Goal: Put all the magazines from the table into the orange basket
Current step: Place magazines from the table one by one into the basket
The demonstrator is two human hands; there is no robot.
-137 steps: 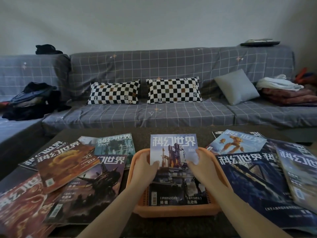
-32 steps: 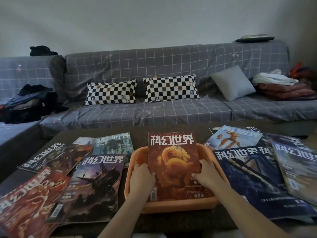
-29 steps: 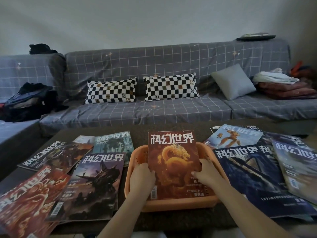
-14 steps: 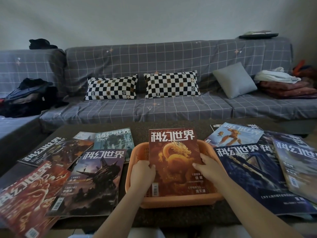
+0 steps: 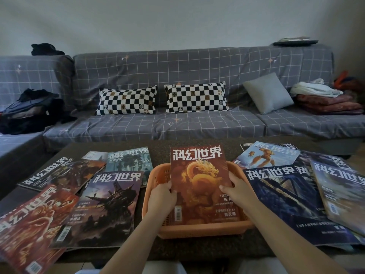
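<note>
The orange basket (image 5: 156,180) stands at the middle of the dark table's near side. In it lies a red magazine with a golden dragon (image 5: 199,175), its top edge sticking out over the far rim. My left hand (image 5: 162,200) grips the magazine's left edge, fingers curled over it. My right hand (image 5: 237,191) holds its right edge with the thumb on the cover. Several more magazines lie on the table: a purple one (image 5: 106,204) and a red one (image 5: 29,228) to the left, a dark blue one (image 5: 284,192) to the right.
Other magazines fan out at the far left (image 5: 59,173) and far right (image 5: 339,192) of the table (image 5: 197,248). Behind the table runs a grey checked sofa (image 5: 177,123) with chequered pillows, a grey cushion, clothes and folded blankets.
The blue magazine seen in the basket earlier is now covered by the red dragon magazine. Over the last second both hands stay at its edges and it has barely shifted.
</note>
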